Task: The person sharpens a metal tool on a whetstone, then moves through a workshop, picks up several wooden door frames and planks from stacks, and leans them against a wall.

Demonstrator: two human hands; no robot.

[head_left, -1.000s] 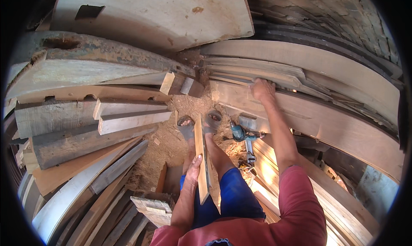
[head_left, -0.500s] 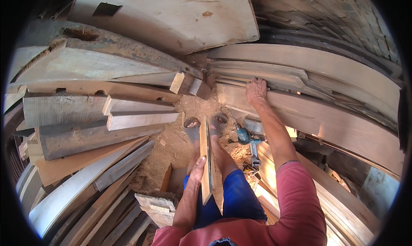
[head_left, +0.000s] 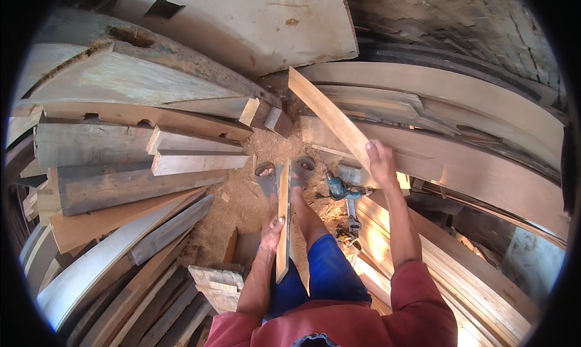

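My left hand [head_left: 272, 234] is closed around narrow wooden boards [head_left: 284, 204] held on edge between my knees, pointing away from me. How many pieces are in that grip I cannot tell for sure. My right hand [head_left: 381, 162] grips the near end of a pale wooden strip [head_left: 327, 112], lifted at a slant so that its far end points up and left. Behind this strip lean stacked planks [head_left: 399, 138] on the right. Below my right hand a teal power drill [head_left: 336, 187] rests among the wood.
Boards [head_left: 115, 186] are packed on edge along the left. Two short wood blocks [head_left: 266, 115] stand at the far middle, before a large pale panel [head_left: 242, 20]. Sawdust covers the floor [head_left: 227, 217] around my sandalled feet. Long light planks [head_left: 423, 250] lie at the right.
My right hand has come back from the stacked planks on the right and now holds up a wooden strip. The left hand keeps its hold on the boards.
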